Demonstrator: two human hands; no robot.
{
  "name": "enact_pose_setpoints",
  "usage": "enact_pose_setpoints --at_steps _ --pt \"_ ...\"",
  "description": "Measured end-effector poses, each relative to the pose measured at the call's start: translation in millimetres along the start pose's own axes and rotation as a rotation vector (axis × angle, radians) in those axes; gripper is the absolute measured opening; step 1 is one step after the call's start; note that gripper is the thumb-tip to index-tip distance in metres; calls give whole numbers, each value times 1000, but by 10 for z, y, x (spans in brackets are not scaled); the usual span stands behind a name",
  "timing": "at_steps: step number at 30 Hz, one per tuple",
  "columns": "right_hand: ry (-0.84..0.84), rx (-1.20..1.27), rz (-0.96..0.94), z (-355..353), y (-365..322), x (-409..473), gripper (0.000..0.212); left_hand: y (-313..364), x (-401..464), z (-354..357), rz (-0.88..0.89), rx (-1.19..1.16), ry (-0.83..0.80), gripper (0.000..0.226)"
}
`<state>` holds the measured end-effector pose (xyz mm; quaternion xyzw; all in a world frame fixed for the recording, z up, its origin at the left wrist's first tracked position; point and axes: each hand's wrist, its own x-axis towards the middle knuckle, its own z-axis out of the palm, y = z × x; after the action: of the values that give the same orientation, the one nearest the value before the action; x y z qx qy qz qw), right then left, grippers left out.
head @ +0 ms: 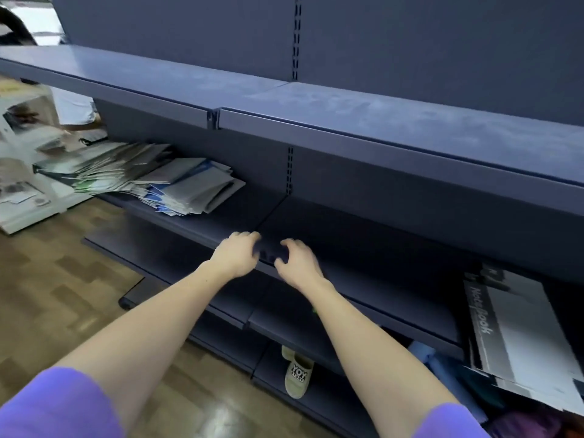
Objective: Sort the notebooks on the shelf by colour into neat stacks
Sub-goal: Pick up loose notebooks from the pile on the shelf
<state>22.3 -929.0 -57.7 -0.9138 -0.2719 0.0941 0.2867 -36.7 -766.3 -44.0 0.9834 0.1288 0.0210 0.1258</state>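
Observation:
A loose, untidy pile of notebooks with grey, white, blue and green covers lies at the left end of the dark blue middle shelf. My left hand and my right hand hover side by side over the shelf's front edge, well to the right of the pile. Their fingers are loosely curled and blurred. I see nothing held in either hand.
The long blue upper shelf overhangs the hands. A grey carton marked "Note Book" leans at the lower right. My slipper pokes under the bottom shelf. At the far left stand a white unit with papers and another person.

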Motion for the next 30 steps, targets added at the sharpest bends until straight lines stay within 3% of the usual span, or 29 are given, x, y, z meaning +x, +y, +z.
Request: enact_pose_setpoints --at_steps 8,16,23,30 --pt "103 32 145 724 -994 503 53 -1288 338 -304 181 45 -31 47" --pt "129 156 194 1248 -1793 1074 49 -2381 733 -705 249 93 -3 47" --pt "168 339 240 1511 -2204 1763 39 -2916 1061 -822 225 60 149 46" --pt "251 561 475 1651 -2489 2095 32 -3361 1395 -887 272 19 127 57"
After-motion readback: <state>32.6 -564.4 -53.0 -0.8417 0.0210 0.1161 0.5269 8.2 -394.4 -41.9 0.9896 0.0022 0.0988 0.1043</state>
